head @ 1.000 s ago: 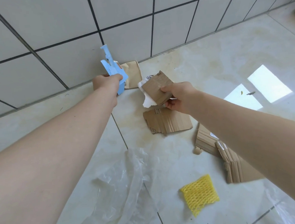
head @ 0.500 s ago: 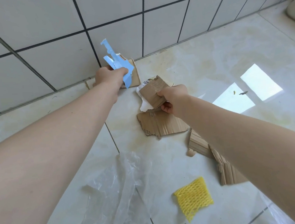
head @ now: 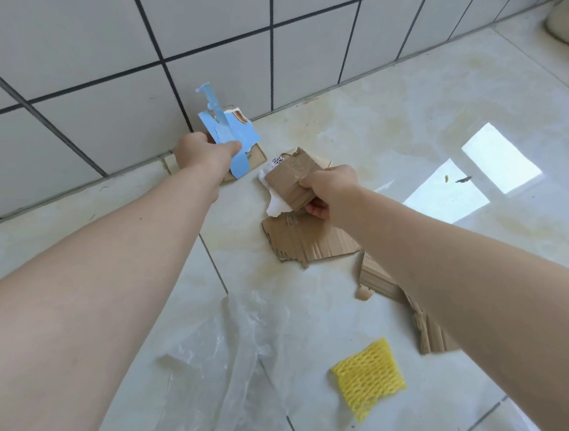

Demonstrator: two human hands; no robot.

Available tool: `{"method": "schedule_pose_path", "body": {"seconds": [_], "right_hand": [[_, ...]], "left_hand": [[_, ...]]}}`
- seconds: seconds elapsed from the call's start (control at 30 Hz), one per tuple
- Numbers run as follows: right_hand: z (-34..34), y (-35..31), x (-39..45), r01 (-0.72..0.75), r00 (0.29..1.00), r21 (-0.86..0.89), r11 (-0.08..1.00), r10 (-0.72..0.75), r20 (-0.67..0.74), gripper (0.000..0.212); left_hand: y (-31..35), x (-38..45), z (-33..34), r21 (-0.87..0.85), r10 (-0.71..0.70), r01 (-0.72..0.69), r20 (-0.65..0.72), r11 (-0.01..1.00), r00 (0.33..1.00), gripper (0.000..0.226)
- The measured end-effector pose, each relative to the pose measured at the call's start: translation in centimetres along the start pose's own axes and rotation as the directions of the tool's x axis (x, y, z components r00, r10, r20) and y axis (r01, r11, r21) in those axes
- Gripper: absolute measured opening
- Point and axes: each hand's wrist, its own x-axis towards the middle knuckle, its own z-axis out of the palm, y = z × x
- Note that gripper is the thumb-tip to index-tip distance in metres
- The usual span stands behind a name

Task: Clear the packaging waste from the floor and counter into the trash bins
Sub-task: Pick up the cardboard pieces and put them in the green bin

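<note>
Head view, from the left: the left hand point(head: 202, 153) is closed around a torn blue card scrap point(head: 231, 135), held up near the foot of the tiled wall point(head: 92, 77), with clear plastic film point(head: 227, 364) lying on the floor point(head: 407, 142) below the forearm. Further right, the right hand point(head: 329, 190) pinches a brown cardboard piece point(head: 290, 180) backed with white paper just above a flat torn cardboard sheet point(head: 302, 241). A yellow foam net point(head: 367, 376) and more ripped cardboard point(head: 382, 282) lie nearer, the cardboard partly under the right forearm.

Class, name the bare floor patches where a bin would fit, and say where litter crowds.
Bare: right of the flat cardboard, toward the sunlit reflections; also left, along the tiled wall. Crowded: cardboard, plastic film and yellow foam net fill the middle.
</note>
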Motion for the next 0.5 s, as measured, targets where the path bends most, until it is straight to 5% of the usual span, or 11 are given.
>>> {"method": "schedule_pose_path", "body": {"seconds": [0.5], "right_hand": [[7.6,1.9,-14.0,0.207,0.912,0.005,0.978,-0.194,0.362,0.027]], "left_hand": [[-3.6,-11.3,-20.1,-0.081,0.045,-0.059,-0.161,0.995,0.986,0.015]]}}
